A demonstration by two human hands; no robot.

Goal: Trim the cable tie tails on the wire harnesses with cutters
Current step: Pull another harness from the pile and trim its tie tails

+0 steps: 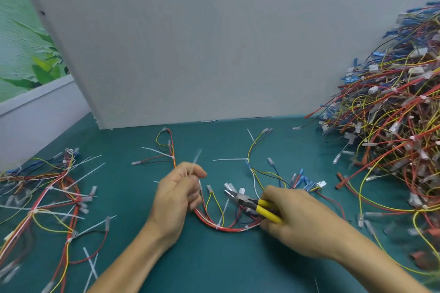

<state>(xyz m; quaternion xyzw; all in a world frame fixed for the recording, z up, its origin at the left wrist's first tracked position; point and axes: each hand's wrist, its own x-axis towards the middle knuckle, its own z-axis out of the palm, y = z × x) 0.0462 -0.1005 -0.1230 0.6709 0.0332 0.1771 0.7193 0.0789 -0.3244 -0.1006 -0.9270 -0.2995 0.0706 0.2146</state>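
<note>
the left hand (177, 194) pinches a tie tail (195, 159); the right hand (292, 221) grips the cutters (242, 198) over the harness (221, 225) on the bench (214, 264). closing too near may nick its insulation.

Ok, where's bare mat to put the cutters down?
Bare mat lies between your left forearm and right forearm, below the red harness, and along the grey board's foot at left. Crowded: the harness pile right, tied harnesses left.

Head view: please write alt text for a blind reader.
The right hand grips yellow-handled cutters over a wire harness on a green table, while the left hand pinches a white cable tie tail. A harness pile lies at right.
</note>
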